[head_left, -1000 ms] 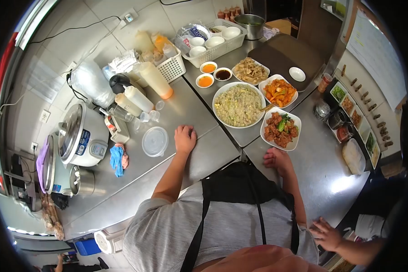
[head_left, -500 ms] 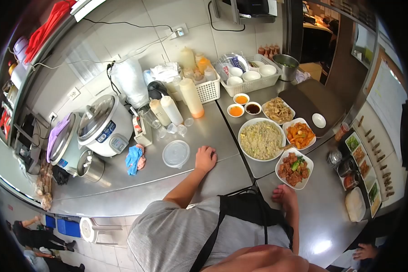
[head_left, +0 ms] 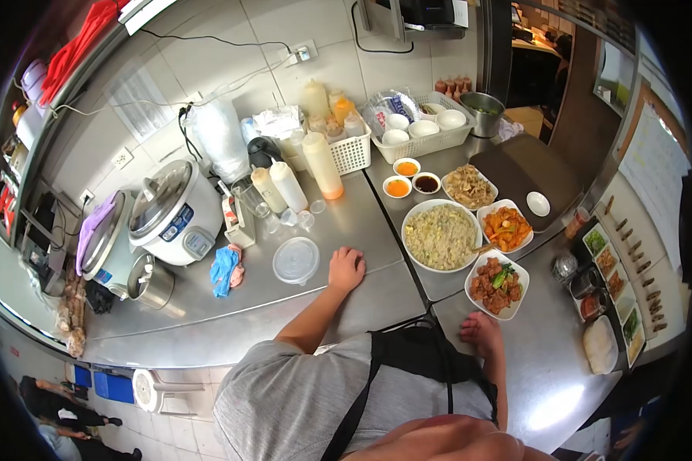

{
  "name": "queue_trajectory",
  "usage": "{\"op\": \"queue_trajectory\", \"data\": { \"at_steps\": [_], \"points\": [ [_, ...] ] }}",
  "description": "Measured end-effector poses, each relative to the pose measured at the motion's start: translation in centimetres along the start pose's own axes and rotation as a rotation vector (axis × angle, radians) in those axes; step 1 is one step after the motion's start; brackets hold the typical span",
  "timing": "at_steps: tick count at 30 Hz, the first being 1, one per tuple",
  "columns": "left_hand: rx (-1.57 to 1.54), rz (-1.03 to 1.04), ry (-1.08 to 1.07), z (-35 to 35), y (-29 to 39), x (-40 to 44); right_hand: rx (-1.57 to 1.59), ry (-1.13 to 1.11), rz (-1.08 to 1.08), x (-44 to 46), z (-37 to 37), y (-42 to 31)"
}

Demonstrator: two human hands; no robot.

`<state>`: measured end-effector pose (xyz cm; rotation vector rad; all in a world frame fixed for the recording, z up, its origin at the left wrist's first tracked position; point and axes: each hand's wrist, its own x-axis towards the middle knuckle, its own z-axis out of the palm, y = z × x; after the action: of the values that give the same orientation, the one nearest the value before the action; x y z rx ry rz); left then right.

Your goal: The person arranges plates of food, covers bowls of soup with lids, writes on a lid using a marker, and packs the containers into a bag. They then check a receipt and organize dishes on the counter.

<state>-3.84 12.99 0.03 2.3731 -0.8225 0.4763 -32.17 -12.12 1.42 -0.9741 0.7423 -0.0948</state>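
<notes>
My left hand (head_left: 347, 269) rests palm down on the steel counter (head_left: 361, 326), its fingers loosely laid out and holding nothing. Just left of it is a round clear plastic lid (head_left: 296, 260). My right hand (head_left: 480, 333) lies on the counter with its fingers curled in and nothing visible in them. Close above that hand stands a white square bowl of browned meat pieces with greens (head_left: 497, 288). Behind are a large bowl of fried rice (head_left: 440, 236), a dish of orange-red stir-fry (head_left: 506, 226) and a plate of pale sliced food (head_left: 471, 187).
Small sauce dishes (head_left: 397, 187) stand behind the rice. Squeeze bottles (head_left: 288, 187) and a basket of white bowls (head_left: 427, 144) line the wall. Left are a rice cooker (head_left: 169, 219) and a blue cloth (head_left: 224, 270). A garnish tray (head_left: 613, 276) is at right. Other people (head_left: 58, 399) are lower left.
My view has shifted very slightly. Both my hands and the dishes stay put. At the lower left the other people have moved a little, and the person's hand at lower right has become dim.
</notes>
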Motion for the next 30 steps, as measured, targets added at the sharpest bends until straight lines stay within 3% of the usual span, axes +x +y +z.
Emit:
{"op": "queue_trajectory", "data": {
  "at_steps": [30],
  "points": [
    [-0.02, -0.006, -0.005, -0.15, 0.08, 0.06, -0.023, 0.028, -0.04, -0.34, 0.39, -0.02]
  ]
}}
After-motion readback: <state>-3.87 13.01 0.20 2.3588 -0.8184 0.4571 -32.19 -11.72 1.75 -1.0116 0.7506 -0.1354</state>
